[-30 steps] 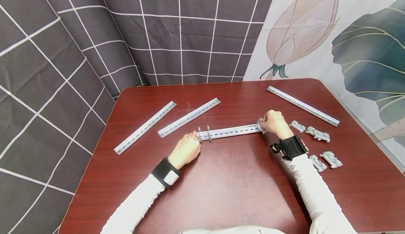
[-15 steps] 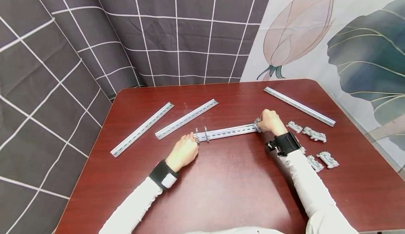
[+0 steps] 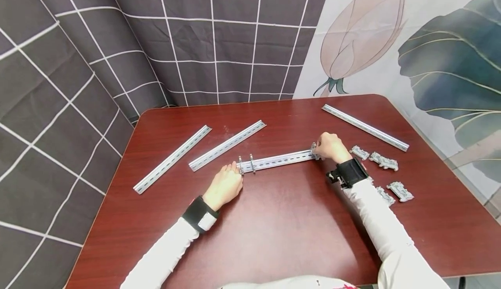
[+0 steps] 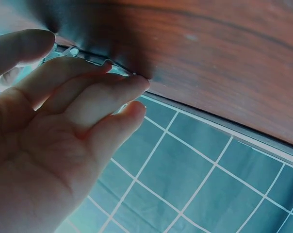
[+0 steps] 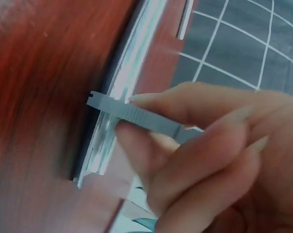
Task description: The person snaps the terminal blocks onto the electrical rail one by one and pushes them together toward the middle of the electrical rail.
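Observation:
A slotted metal DIN rail (image 3: 282, 160) lies across the middle of the table. My left hand (image 3: 226, 183) rests its fingertips on the rail's left end; in the left wrist view the fingers (image 4: 107, 94) are nearly straight. Beside them, two thin grey terminal blocks (image 3: 252, 164) stand across the rail, a small gap apart. Near the right end, my right hand (image 3: 330, 146) pinches another thin grey terminal block (image 5: 151, 121) between thumb and fingers. This block sits crosswise over the rail in the right wrist view; its contact underneath is hidden.
Two spare rails (image 3: 172, 159) (image 3: 227, 145) lie slanted at the back left, and another rail (image 3: 365, 127) at the back right. Several loose grey terminal blocks (image 3: 400, 191) lie right of my right wrist, one partly behind the sleeve. Grey checked cloth (image 3: 235, 41) hangs behind the table.
The head view has shifted slightly, so everything appears further left. Both hands keep their places on the rail, and the right one still pinches the terminal block.

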Action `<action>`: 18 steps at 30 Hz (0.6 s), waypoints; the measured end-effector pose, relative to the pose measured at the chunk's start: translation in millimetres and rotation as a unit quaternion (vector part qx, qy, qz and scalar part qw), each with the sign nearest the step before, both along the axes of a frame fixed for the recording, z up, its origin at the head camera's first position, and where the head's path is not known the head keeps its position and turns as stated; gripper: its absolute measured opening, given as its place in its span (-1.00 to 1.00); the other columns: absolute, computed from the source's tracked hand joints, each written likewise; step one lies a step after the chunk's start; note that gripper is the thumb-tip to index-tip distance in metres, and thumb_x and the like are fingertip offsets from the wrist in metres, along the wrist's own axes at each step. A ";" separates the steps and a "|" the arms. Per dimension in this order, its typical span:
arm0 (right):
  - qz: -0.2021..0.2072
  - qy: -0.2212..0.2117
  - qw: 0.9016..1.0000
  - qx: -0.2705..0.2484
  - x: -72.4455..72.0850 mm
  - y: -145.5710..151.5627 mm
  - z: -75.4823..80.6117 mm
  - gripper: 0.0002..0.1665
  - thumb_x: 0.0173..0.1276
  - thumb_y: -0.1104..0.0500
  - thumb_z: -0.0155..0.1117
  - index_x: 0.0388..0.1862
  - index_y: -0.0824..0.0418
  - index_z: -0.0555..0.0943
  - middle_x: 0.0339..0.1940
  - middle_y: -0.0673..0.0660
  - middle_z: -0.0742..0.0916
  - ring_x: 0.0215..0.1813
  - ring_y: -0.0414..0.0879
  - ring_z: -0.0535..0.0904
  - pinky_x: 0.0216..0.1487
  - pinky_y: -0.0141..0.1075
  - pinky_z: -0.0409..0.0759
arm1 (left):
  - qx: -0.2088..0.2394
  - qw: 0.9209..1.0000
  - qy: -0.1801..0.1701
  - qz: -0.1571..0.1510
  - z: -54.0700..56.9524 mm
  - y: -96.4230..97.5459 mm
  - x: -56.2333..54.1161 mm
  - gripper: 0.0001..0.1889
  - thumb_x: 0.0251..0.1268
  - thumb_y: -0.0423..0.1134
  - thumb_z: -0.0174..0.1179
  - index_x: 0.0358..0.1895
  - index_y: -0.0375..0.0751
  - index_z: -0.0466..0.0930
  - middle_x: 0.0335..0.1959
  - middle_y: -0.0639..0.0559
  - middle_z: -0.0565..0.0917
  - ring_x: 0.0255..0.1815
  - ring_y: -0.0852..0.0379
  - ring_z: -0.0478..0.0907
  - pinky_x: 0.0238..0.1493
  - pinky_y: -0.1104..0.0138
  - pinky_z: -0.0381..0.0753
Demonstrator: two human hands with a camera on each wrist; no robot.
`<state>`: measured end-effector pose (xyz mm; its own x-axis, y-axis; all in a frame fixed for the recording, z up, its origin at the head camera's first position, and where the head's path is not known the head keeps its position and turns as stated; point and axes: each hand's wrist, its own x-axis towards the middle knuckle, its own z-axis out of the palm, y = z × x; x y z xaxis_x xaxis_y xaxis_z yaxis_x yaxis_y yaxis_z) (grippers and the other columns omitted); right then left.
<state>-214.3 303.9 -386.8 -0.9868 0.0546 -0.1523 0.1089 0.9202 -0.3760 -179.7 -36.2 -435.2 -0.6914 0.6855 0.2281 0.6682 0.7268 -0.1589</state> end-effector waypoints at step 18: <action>-0.008 0.063 0.998 0.005 8.7 -4.0 0.0 -0.69 0.03 0.24 0.23 -0.85 0.10 0.46 -0.75 -0.01 0.52 -0.52 0.02 0.48 -0.53 -0.26 0.33 | -0.004 1.000 -0.022 0.002 2.3 -0.8 0.4 -0.65 0.27 -0.20 0.18 -0.12 -0.50 0.65 -0.01 -0.36 0.66 -0.01 -0.17 0.65 0.14 0.14 0.55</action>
<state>-205.6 299.9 -386.8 -0.9971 0.0707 -0.0269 0.0756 0.9229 -0.3776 -179.3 -37.0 -432.9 -0.7038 0.6838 0.1922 0.6710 0.7289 -0.1361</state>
